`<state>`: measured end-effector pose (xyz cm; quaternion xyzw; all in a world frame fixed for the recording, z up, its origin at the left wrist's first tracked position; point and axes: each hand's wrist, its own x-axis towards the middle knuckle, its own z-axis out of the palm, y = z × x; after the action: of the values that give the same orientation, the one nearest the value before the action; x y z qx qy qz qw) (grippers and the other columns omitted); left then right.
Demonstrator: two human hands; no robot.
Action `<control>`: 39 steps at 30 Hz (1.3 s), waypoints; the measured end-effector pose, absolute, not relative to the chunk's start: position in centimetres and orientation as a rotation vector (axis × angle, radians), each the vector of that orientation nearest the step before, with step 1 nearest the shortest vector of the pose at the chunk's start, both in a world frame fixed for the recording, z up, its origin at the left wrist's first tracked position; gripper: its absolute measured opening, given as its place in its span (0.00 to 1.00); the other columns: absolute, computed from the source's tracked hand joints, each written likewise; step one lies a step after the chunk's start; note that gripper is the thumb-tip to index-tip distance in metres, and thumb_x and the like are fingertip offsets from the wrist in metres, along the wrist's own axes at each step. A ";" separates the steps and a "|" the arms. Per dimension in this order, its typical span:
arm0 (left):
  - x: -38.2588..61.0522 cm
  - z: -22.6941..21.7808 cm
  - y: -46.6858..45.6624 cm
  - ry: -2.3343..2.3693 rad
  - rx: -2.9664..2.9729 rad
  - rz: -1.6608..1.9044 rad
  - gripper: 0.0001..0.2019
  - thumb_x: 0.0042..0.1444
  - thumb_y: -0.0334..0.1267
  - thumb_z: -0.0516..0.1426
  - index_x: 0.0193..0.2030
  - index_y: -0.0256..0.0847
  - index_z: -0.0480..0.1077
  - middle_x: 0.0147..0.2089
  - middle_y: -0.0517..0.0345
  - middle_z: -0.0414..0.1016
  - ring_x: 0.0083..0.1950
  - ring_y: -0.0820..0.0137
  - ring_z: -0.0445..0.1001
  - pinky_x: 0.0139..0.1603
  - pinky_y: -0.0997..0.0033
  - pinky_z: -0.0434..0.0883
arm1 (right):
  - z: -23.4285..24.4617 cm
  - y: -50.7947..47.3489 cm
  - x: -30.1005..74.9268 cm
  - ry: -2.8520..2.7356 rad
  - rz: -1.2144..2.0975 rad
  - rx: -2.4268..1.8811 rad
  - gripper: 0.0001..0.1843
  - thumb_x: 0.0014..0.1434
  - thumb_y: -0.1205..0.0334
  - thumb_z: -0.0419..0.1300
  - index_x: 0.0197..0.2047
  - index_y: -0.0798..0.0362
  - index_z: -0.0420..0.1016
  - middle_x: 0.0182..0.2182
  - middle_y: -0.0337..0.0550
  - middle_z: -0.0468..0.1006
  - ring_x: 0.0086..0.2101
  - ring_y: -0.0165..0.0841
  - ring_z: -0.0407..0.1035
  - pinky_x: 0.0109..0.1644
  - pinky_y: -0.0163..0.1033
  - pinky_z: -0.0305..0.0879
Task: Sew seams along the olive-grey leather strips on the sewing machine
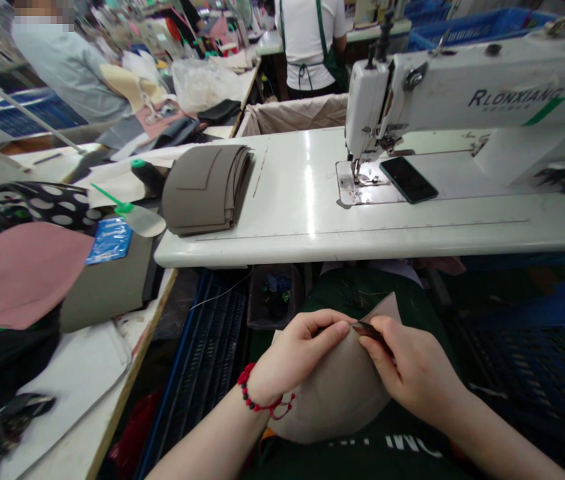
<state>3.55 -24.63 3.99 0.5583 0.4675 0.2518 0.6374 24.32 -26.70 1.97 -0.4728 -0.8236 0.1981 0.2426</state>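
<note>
Over my lap lies a beige-grey fabric piece (345,393), its pointed corner sticking up behind my fingers. My left hand (307,347), with a red and black beaded bracelet at the wrist, pinches the upper edge of the fabric between thumb and fingers. Closed around small dark thread snips (375,333), my right hand (407,367) holds their tip at that same edge, close to my left fingertips. Most of the snips are hidden in my palm. A dark green apron (327,293) with loose thread bits is under the fabric.
A white sewing machine (462,93) stands on the table (282,247), with a phone (409,179) by its needle plate. Stacked grey-brown panels (202,190) lie left. Blue crates (207,333) flank my legs. A side table holds pink fabric (22,273) and an oil bottle (145,220). Two people are beyond.
</note>
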 end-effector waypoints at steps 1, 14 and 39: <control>3.7 3.9 -24.6 1.065 1.278 0.579 0.13 0.66 0.42 0.53 0.49 0.42 0.75 0.47 0.58 0.78 0.48 0.66 0.73 0.51 0.71 0.66 | 2.0 -26.7 24.3 -2.256 0.545 -1.294 0.06 0.67 0.60 0.50 0.42 0.52 0.64 0.29 0.38 0.72 0.27 0.32 0.69 0.29 0.36 0.57; 3.2 4.7 -24.1 1.103 1.456 0.584 0.13 0.66 0.40 0.52 0.47 0.39 0.75 0.43 0.56 0.76 0.46 0.66 0.72 0.49 0.71 0.66 | 2.8 -26.2 24.7 -2.238 0.611 -1.399 0.10 0.68 0.60 0.47 0.38 0.52 0.66 0.25 0.37 0.69 0.25 0.30 0.66 0.29 0.36 0.53; 3.4 3.8 -24.1 1.121 1.276 0.545 0.13 0.62 0.45 0.56 0.48 0.44 0.76 0.47 0.57 0.78 0.50 0.63 0.73 0.53 0.67 0.66 | 2.4 -26.4 24.7 -2.273 0.617 -1.414 0.08 0.68 0.60 0.48 0.38 0.51 0.65 0.27 0.38 0.70 0.26 0.32 0.67 0.30 0.36 0.55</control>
<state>3.36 -24.05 3.83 0.5568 0.4891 0.2380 0.6278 24.68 -26.36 2.41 -0.5049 -0.8113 0.2203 0.1959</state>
